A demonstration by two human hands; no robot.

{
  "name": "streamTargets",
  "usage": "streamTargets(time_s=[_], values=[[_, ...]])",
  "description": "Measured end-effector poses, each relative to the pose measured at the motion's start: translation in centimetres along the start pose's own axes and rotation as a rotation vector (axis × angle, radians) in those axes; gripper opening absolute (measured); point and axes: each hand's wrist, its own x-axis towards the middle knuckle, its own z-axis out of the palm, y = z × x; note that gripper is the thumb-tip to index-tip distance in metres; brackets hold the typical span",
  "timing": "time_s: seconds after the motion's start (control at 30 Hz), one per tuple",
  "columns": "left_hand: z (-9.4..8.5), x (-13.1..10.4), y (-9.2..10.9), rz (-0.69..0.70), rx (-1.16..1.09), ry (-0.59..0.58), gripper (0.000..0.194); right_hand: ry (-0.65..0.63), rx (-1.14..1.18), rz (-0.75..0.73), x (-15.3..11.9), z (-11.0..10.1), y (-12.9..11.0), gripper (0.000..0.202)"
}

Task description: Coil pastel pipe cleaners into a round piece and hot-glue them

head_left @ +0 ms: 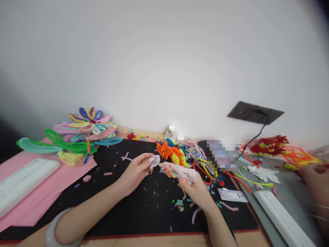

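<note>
My left hand pinches a small pastel curled piece, pink, white and blue, that looks like pipe cleaner. My right hand is closed around a pale pink hot glue gun, with a small red light glowing on it. The gun's nozzle points left toward the curled piece, a short gap apart. Just behind the gun lie orange pipe-cleaner loops. Cut scraps lie on the black mat below my hands.
A pipe-cleaner flower and pink sheets lie left, with a white case. A white tub stands by the wall. Right are a wall socket with a cord, another white case and another person's blurred hand.
</note>
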Motion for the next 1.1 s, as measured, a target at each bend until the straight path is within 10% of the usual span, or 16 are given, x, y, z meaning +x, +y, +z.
streamTargets(time_s=[1.1], values=[[-0.29,0.13,-0.40,-0.020,0.004,-0.041,0.025,0.086,-0.029,-0.039,0.08,-0.24,0.04,0.034]])
